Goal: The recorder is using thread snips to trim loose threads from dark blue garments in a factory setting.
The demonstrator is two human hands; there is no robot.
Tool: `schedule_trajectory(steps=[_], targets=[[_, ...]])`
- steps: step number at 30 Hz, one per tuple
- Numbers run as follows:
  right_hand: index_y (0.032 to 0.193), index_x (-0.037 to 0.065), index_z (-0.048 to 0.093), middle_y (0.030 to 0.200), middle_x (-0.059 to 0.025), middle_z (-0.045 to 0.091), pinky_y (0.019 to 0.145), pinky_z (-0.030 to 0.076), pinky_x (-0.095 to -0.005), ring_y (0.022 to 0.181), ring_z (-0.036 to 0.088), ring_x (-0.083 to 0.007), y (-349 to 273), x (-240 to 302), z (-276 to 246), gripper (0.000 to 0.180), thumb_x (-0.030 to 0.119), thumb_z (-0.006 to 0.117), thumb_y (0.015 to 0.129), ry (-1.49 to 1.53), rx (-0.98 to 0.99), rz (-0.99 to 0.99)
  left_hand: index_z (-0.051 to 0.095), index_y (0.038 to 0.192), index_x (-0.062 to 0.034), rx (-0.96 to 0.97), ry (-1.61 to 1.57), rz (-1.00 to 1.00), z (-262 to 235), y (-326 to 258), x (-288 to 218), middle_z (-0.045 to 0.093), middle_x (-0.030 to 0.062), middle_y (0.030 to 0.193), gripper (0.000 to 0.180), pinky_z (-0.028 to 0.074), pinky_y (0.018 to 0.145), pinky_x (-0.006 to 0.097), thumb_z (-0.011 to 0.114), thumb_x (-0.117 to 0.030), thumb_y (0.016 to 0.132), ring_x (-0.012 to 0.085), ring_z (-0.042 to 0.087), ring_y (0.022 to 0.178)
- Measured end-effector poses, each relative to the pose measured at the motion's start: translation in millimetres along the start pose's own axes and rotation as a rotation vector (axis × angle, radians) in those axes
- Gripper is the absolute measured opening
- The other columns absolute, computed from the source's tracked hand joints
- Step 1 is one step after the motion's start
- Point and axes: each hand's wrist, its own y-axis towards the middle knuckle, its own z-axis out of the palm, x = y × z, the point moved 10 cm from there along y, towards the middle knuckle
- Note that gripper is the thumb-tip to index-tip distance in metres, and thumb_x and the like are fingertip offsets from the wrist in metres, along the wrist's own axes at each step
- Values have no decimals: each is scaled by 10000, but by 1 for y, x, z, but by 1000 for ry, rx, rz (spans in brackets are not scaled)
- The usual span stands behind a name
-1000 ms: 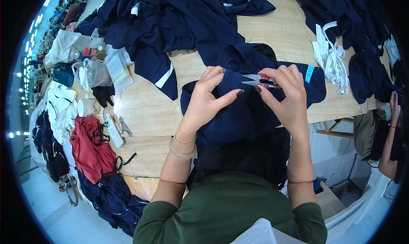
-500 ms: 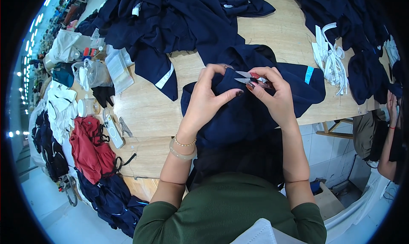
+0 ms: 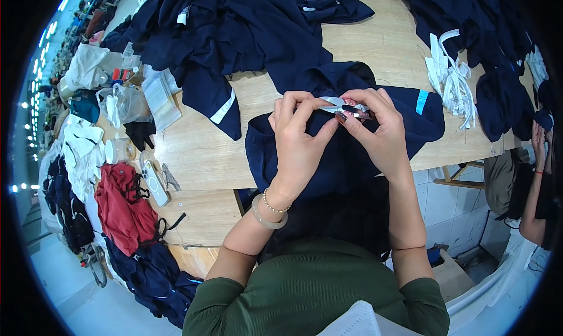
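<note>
Looks like you're mid-trim here: your right hand (image 3: 381, 133) has a small pair of thread snips (image 3: 343, 107) pinched between thumb and fingers, blades pointing left at the spot your left hand (image 3: 299, 139) is holding. The left one is pinching up a fold of the navy garment (image 3: 328, 166), thumb against fingertips, so the fabric stands proud right at the blades. That garment lies over the near edge of the wooden table (image 3: 199, 154) and drapes down toward your lap, with its light blue tab (image 3: 421, 101) off to the right.

My guess is you're clipping a loose thread at a seam. For the next snip you'd want that fold pulled taut and the tips kept just clear of the cloth, since the thread itself is too fine to make out.
</note>
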Motion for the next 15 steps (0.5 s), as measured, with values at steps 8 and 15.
schedule_trajectory(steps=[8, 15], targets=[[958, 40, 657, 783, -37, 569, 609, 384, -270, 734, 453, -178, 4, 16, -10, 209, 122, 724, 778, -112, -32, -93, 712, 845, -73, 55, -242, -86, 9, 7, 16, 538, 6, 871, 175, 349, 769, 312, 778, -90, 684, 171, 492, 822], [1026, 20, 642, 841, -37, 585, 675, 471, -236, 768, 538, -101, 5, 2, -39, 207, 54, 692, 828, 260, -256, 90, 709, 830, -58, 69, -179, -3, 10, 11, 6, 561, 18, 848, 123, 398, 728, 299, 756, -63, 716, 168, 512, 797]])
